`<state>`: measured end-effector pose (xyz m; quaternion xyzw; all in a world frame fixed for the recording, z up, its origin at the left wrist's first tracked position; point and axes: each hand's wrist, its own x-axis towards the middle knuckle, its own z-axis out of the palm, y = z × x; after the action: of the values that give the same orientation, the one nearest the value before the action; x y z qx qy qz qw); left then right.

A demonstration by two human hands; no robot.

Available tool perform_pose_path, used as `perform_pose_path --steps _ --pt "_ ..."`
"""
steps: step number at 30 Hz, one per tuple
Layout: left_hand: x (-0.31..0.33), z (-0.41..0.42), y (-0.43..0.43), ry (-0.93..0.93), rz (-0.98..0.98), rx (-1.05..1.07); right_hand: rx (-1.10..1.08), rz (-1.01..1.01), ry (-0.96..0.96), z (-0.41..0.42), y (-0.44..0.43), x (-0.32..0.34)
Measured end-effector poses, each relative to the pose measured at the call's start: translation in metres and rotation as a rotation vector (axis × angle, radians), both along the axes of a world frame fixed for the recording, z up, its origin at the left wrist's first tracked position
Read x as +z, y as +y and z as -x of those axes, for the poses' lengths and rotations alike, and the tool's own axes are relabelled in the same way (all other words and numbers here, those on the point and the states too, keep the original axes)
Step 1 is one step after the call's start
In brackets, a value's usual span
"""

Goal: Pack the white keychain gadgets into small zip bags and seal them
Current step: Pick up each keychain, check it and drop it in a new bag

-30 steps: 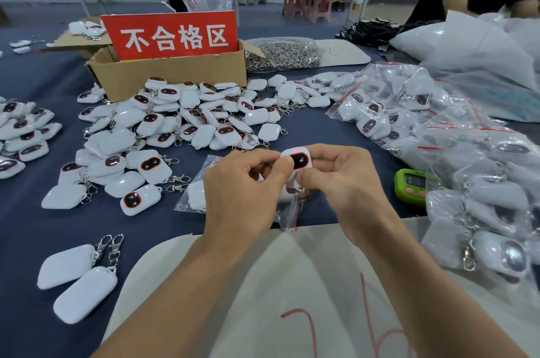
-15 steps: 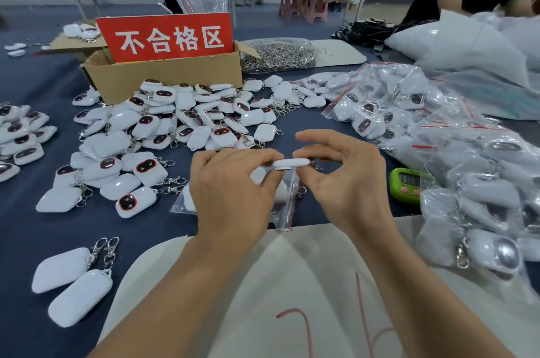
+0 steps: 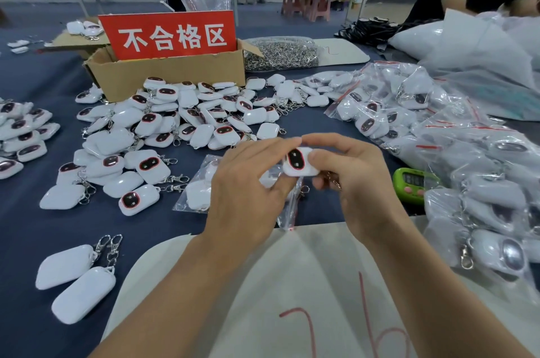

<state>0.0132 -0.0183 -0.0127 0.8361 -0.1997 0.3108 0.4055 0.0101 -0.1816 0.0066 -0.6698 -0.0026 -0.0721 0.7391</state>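
1. The desk, covered in dark blue cloth, carries everything.
2. A white sack with red marks lies over the near edge, under both forearms.
3. A heap of bagged gadgets runs along the right edge.
4. A loose pile of gadgets spreads across the middle, reaching toward the left edge.
5. A cardboard box with a red sign stands behind that pile, toward the far edge.
6. The left hand is curled, its index fingertip on top of the white keychain gadget.
7. The right hand pinches the same gadget, thumb on its side and index over the top.
8. The gadget sits between the two hands, above the desk near the middle of the near edge, its dark face toward the camera.
9. A clear zip bag hangs below the gadget; it seems to be gripped under the left fingers, though they hide the contact.
10. A green timer lies just right of the right hand.
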Motion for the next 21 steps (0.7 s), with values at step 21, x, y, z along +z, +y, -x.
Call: perform_pose_path --steps 21 --pt "-0.008 -0.0055 0.0009 0.194 0.212 -0.073 0.092 0.224 -0.059 -0.0013 -0.0004 -0.0025"
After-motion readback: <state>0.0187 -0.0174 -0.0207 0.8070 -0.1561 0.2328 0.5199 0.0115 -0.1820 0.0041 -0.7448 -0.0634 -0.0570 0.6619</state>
